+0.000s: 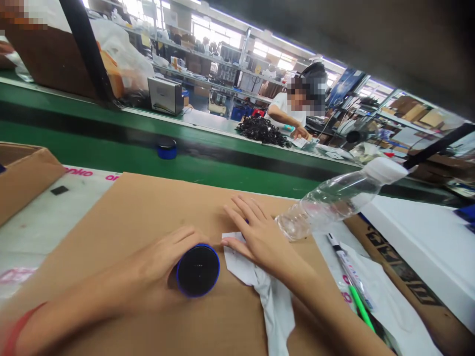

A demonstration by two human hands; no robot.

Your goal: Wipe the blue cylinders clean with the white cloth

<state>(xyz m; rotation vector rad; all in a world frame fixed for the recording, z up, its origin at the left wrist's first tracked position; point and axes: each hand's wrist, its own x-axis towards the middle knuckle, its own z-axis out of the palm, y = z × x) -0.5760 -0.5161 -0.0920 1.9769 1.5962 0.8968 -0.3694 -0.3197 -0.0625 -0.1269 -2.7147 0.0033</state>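
Observation:
My left hand (168,254) is closed around a short blue round piece with a black top (198,271), held just above or on the brown cardboard sheet (148,207); I cannot tell which. The black top faces me. To its right, my right hand (256,232) has its fingers stretched out over a crumpled white cloth or paper (278,311). A bit of blue shows by its fingers, mostly hidden. Just beyond that hand, a clear plastic bottle with a white cap (341,198) leans to the right.
A similar blue and black piece (166,149) stands on the green conveyor belt (129,153). An open cardboard box (29,173) is at the left. Right of the sheet lie a marker (351,272), a green pen (360,306) and a white box (419,242). A co-worker (293,109) sits across, beside a black heap (261,131).

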